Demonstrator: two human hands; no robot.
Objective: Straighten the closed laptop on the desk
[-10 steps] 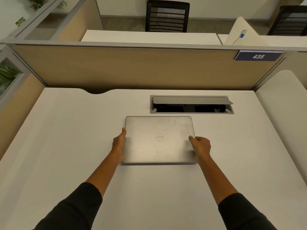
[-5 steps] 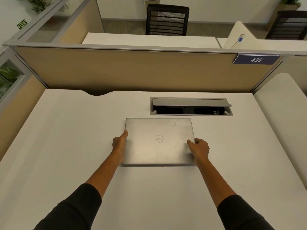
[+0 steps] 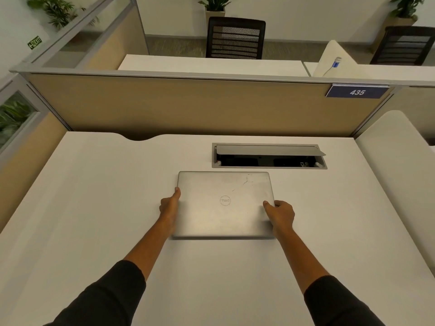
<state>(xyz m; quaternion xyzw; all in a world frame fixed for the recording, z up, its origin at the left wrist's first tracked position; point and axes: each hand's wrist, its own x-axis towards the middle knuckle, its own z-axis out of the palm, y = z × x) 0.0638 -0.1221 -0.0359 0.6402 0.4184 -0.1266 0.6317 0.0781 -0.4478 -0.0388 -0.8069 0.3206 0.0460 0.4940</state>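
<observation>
My left hand (image 3: 170,205) and right hand (image 3: 281,214) each keep a closed grip on a side edge of the closed silver laptop (image 3: 223,204). It lies flat mid-surface (image 3: 94,196), just short of the open cable tray (image 3: 269,156).

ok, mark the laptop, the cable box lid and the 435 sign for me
laptop (image 3: 223,215): head view, bare lid surface just below the logo.
cable box lid (image 3: 268,150): head view, middle of the raised grey flap.
435 sign (image 3: 357,92): head view, on the white digits.
</observation>
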